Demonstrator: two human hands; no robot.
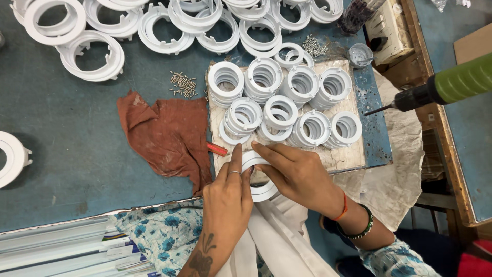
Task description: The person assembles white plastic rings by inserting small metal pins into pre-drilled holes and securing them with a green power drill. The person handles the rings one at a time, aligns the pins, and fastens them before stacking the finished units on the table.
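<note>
A white plastic ring (259, 191) rests at the near edge of a worn wooden board (344, 156), and both of my hands are on it. My left hand (228, 192) grips its left side, index finger pointing up along the rim. From the right, my right hand (296, 174) lies over the ring's top with fingers pressing on it. Just beyond the hands, several stacks of matching white rings (287, 105) cover the board.
A rust-brown rag (169, 136) lies left of the board beside a red pen (217, 149). Loose screws (183, 84) lie on the blue-green table, larger white rings (92, 54) behind. A green power drill (441, 90) hangs at right. White strips (66, 254) are at lower left.
</note>
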